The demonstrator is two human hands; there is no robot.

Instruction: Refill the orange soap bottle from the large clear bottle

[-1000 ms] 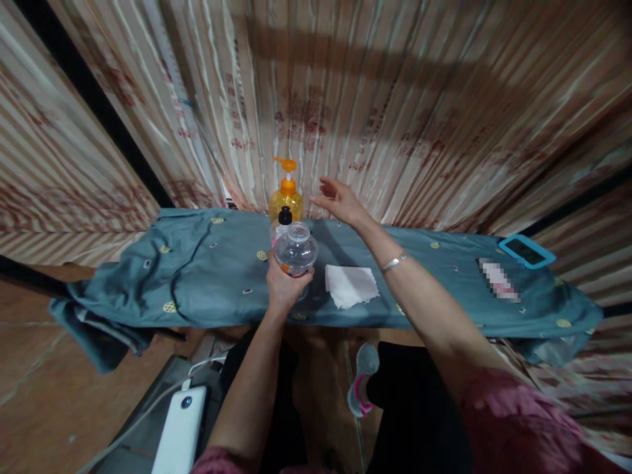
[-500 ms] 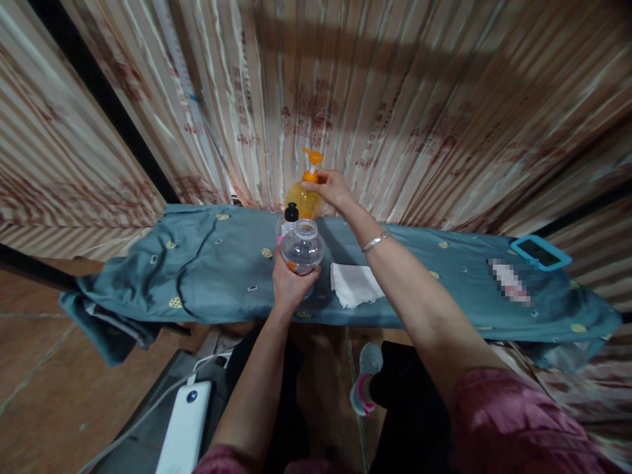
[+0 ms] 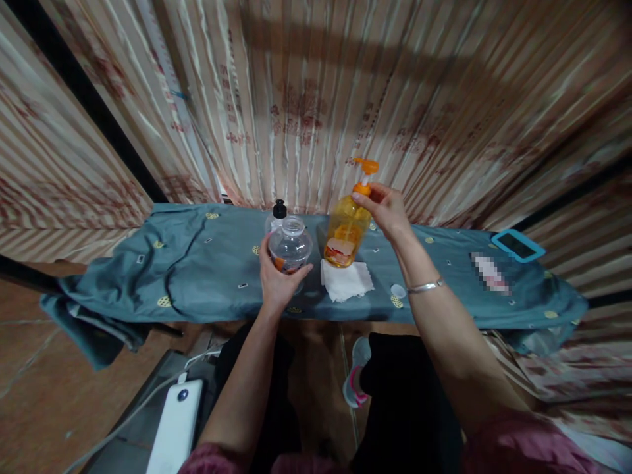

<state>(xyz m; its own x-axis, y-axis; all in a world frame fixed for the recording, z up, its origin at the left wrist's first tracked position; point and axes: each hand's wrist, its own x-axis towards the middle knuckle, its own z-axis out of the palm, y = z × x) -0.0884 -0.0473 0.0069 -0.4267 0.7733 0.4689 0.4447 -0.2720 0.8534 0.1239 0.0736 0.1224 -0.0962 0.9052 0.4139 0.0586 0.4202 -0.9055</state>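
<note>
No lettering is showing clearly enough to read anywhere. The orange pump bottle [image 3: 345, 227] is carrying a label [image 3: 338, 249] whose print is staying too small to make out, and the reddish marks repeating on the curtain [image 3: 301, 112] are blurring beyond reading.

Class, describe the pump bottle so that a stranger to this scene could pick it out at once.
Find the blue-green cloth covering the long table. Near its middle, the right hand grips the pump bottle by the neck above a white tissue. Unlike the clear bottle in the left hand, it is orange.
</note>
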